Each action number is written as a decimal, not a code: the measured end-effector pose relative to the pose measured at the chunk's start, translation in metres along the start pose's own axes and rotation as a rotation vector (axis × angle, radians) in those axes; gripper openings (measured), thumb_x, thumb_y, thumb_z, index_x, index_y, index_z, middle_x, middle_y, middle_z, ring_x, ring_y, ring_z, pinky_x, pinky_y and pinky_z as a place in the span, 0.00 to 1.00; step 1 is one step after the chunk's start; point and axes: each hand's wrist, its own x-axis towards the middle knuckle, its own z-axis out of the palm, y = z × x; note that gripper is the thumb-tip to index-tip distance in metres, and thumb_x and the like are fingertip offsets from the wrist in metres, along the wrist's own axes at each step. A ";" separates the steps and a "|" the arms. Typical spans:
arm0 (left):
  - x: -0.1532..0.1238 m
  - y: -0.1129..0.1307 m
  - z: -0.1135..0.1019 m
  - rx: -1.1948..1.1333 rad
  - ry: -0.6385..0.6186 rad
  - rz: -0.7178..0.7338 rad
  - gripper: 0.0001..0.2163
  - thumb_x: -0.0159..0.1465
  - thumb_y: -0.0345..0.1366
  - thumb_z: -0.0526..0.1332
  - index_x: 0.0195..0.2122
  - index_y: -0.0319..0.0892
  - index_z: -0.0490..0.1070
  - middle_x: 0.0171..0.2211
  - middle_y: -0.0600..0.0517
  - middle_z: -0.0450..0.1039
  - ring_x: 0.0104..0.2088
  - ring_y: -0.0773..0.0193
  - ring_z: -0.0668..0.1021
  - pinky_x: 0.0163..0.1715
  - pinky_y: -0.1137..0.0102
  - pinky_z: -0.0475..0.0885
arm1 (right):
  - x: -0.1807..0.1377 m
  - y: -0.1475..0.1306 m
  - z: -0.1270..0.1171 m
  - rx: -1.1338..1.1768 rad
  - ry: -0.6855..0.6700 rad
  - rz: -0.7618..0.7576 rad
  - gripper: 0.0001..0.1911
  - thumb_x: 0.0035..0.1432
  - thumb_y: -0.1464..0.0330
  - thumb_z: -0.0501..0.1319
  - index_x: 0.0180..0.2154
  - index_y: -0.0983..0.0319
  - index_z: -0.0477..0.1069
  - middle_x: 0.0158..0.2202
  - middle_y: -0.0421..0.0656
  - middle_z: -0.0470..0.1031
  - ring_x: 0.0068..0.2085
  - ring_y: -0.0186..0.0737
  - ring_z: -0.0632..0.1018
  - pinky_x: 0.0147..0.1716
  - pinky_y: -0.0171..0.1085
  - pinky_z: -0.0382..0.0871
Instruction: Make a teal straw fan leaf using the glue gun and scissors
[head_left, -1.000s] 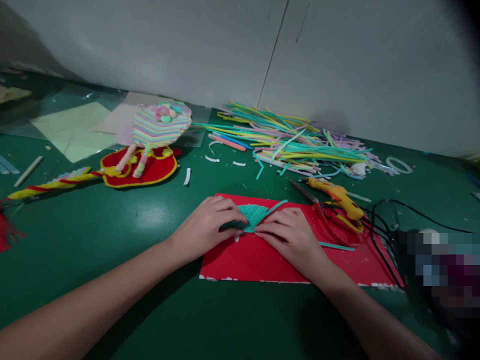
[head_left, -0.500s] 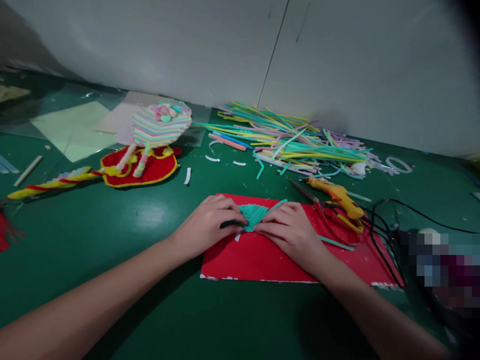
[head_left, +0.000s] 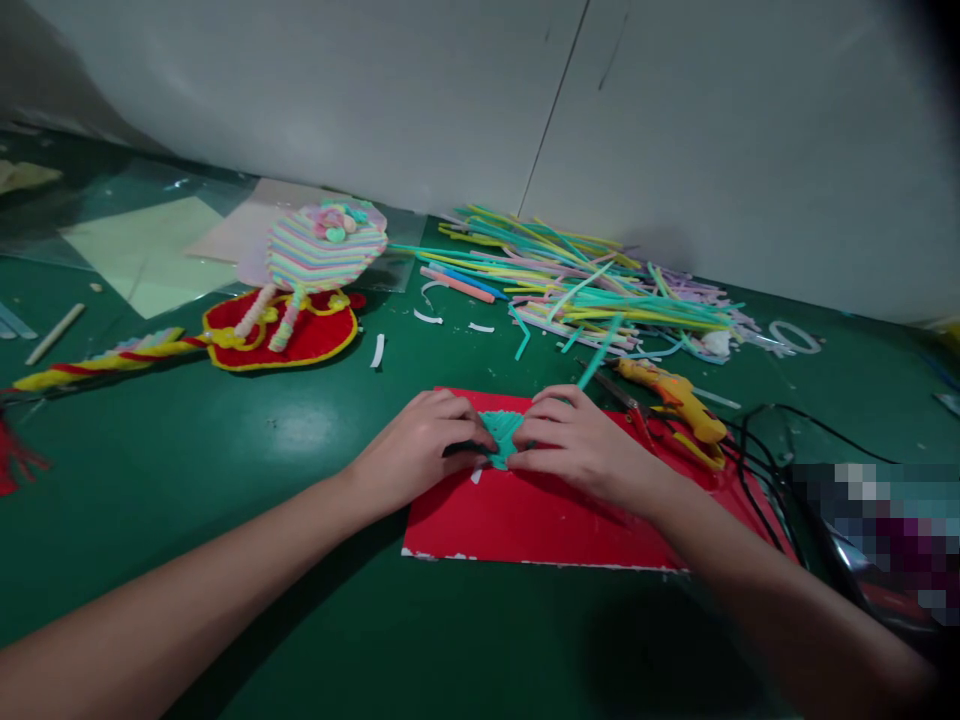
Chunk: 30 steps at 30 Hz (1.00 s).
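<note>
A small fan of teal strips lies on a red sheet on the green table. My left hand presses on the fan's left side with its fingers curled down. My right hand pinches the fan's right side, and a long teal strip rises from its fingers toward the far right. Both hands meet at the fan's lower tip.
A yellow glue gun and red-handled scissors lie right of my hands, with black cords beyond. A heap of coloured strips lies near the wall. A striped craft figure on a red base stands at the left.
My right hand has slid left over the fan and lifted the long teal strip so that it points up and away. The fan looks narrower. My left hand has barely moved.
</note>
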 end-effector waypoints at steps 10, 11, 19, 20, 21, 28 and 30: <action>0.000 0.000 -0.002 -0.002 -0.012 0.019 0.04 0.61 0.34 0.63 0.38 0.47 0.75 0.37 0.54 0.74 0.42 0.64 0.74 0.41 0.67 0.61 | -0.018 -0.002 0.006 0.115 0.235 0.209 0.08 0.62 0.69 0.58 0.39 0.55 0.76 0.40 0.42 0.76 0.43 0.38 0.71 0.44 0.41 0.61; 0.000 0.000 -0.003 0.000 -0.006 0.028 0.04 0.61 0.34 0.63 0.38 0.47 0.75 0.37 0.54 0.74 0.42 0.64 0.74 0.42 0.67 0.60 | -0.022 -0.005 0.006 0.106 0.272 0.252 0.08 0.61 0.70 0.59 0.39 0.54 0.76 0.41 0.43 0.76 0.43 0.38 0.72 0.42 0.41 0.62; -0.003 0.001 -0.005 0.031 0.036 0.066 0.05 0.62 0.36 0.62 0.39 0.46 0.74 0.38 0.54 0.74 0.42 0.64 0.74 0.45 0.65 0.61 | -0.047 -0.024 0.012 0.171 0.425 0.579 0.11 0.61 0.72 0.56 0.42 0.57 0.76 0.41 0.47 0.74 0.42 0.40 0.76 0.41 0.41 0.72; -0.003 0.002 -0.005 0.034 0.038 0.064 0.05 0.62 0.36 0.62 0.39 0.46 0.74 0.38 0.53 0.74 0.42 0.63 0.74 0.45 0.65 0.62 | -0.047 -0.024 0.014 0.179 0.430 0.597 0.11 0.61 0.71 0.56 0.43 0.57 0.75 0.41 0.47 0.73 0.43 0.40 0.76 0.42 0.41 0.73; -0.003 0.002 -0.006 0.037 0.043 0.058 0.06 0.62 0.36 0.62 0.40 0.46 0.74 0.39 0.53 0.74 0.43 0.63 0.74 0.46 0.65 0.63 | -0.047 -0.024 0.016 0.185 0.436 0.611 0.11 0.61 0.71 0.56 0.43 0.57 0.75 0.41 0.47 0.73 0.42 0.40 0.76 0.42 0.41 0.73; -0.001 0.004 -0.006 0.041 0.008 -0.014 0.17 0.61 0.41 0.62 0.51 0.46 0.68 0.53 0.47 0.69 0.53 0.57 0.70 0.56 0.56 0.60 | -0.042 -0.019 0.026 0.235 0.464 0.639 0.11 0.62 0.70 0.55 0.39 0.58 0.76 0.38 0.45 0.75 0.40 0.39 0.77 0.42 0.40 0.74; 0.000 0.003 -0.005 0.025 -0.025 -0.024 0.15 0.61 0.41 0.61 0.50 0.47 0.69 0.51 0.48 0.70 0.53 0.58 0.71 0.58 0.54 0.56 | -0.042 -0.020 0.026 0.234 0.461 0.629 0.10 0.62 0.71 0.55 0.39 0.59 0.76 0.37 0.46 0.75 0.40 0.39 0.77 0.41 0.39 0.73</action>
